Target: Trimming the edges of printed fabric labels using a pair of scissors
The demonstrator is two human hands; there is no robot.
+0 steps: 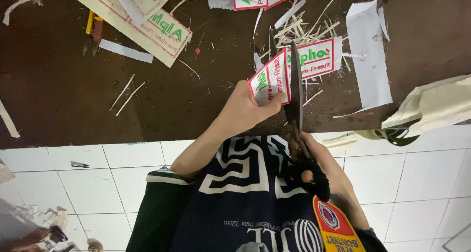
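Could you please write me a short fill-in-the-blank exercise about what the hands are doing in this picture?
1. The right hand holds a pair of black ____ with long blades.
2. The left hand pinches a white label with a ____ border.
3. The table under the paper strips is dark ____.
4. The floor tiles are ____.

Missing words: scissors; red; brown; white

Loose printed labels [157,24] and paper strips [368,51] litter the dark tabletop [64,95]; white floor tiles [98,178] lie below.
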